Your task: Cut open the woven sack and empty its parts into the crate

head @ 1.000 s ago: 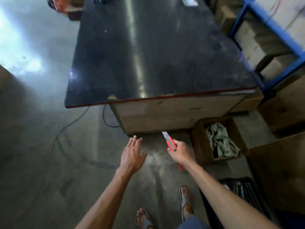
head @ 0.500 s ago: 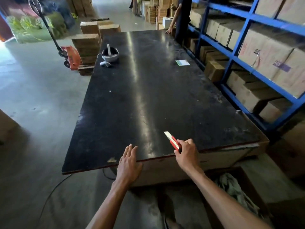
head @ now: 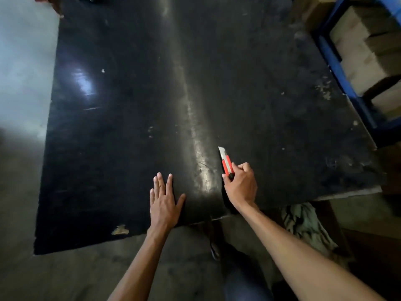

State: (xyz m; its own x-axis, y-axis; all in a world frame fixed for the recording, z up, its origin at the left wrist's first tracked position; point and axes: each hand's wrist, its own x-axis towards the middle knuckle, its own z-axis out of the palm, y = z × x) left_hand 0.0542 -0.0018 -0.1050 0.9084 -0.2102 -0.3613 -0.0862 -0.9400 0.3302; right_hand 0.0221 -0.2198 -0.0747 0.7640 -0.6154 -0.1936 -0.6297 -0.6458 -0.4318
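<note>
Head view: at lower centre, a left hand lies flat, fingers spread, on a black table; the right hand clamps a red utility knife, blade out. No sack or crate visible; fetching the sack likely comes next

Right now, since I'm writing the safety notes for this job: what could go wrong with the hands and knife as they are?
The utility knife in the right hand has its blade extended and bare, and the left hand lies flat on the black table not far beside it; a slip sideways could cut it. Neither sack nor crate is in view, so the person may carry the open blade while fetching them.
</note>
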